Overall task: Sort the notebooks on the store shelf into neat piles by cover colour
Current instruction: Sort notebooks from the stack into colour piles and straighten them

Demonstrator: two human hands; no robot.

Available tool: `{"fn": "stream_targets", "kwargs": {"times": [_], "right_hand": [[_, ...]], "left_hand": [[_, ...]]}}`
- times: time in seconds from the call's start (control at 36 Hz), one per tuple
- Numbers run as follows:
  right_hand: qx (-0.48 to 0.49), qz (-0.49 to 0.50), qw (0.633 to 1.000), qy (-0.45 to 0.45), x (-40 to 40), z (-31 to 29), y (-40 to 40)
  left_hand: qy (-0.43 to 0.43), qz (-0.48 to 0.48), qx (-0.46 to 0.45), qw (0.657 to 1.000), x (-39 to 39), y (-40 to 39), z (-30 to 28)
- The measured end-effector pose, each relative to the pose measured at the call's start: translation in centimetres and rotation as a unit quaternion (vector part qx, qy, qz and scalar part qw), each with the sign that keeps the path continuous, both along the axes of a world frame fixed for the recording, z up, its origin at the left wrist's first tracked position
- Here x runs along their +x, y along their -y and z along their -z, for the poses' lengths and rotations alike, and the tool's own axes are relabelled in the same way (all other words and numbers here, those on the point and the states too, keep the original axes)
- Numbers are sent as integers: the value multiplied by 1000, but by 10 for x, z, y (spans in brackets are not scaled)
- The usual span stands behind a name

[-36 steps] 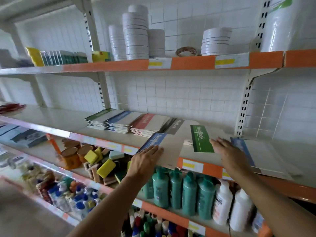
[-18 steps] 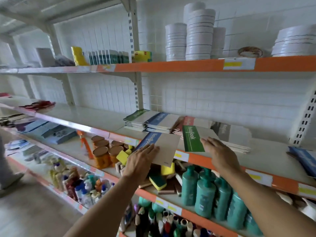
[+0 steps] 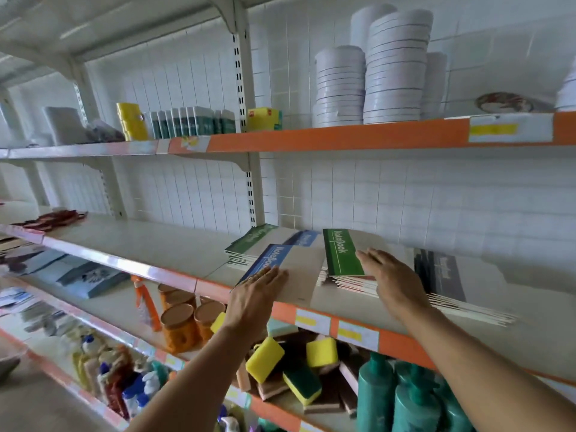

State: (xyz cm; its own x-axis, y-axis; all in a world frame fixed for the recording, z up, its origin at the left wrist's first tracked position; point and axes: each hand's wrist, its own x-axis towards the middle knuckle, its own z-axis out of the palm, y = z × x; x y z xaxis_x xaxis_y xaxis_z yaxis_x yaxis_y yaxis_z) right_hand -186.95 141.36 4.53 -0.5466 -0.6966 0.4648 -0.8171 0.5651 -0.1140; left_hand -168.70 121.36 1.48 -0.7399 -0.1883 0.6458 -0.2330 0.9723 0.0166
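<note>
head view, nearest: left hand [image 3: 257,291] flat on blue notebook [image 3: 282,269] at shelf [image 3: 405,336] edge, fingers straight. right hand [image 3: 394,280] pressing green notebook [image 3: 343,252], fingers straight, long axis running near-to-far. farther left: green pile [image 3: 249,246], nearer the left hand.

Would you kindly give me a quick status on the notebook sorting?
Left hand flat on blue notebook. Right hand flat on green notebook, which lies atop a red-edged pile. Green pile at left, dark pile at right. Nothing blocking.

"NoteBook" reads on the blue notebook [image 3: 274,260] and green notebook [image 3: 341,252] (white lettering).
</note>
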Motion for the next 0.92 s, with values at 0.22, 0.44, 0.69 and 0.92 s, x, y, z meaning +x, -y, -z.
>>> {"fn": "stream_targets", "kwargs": {"times": [0.22,0.44,0.69,0.92], "right_hand": [[-5,16,1000,-17,-37,-4,29],[1,59,998,5,-51,0,53],[-16,122,992,7,-53,6,87],[-18,185,983,5,-45,5,118]], "left_hand": [[43,-9,33,998,-49,31,-12],[73,28,-14,997,-100,54,-3],[162,75,9,984,-135,91,-2],[243,135,-4,961,-160,124,8]]}}
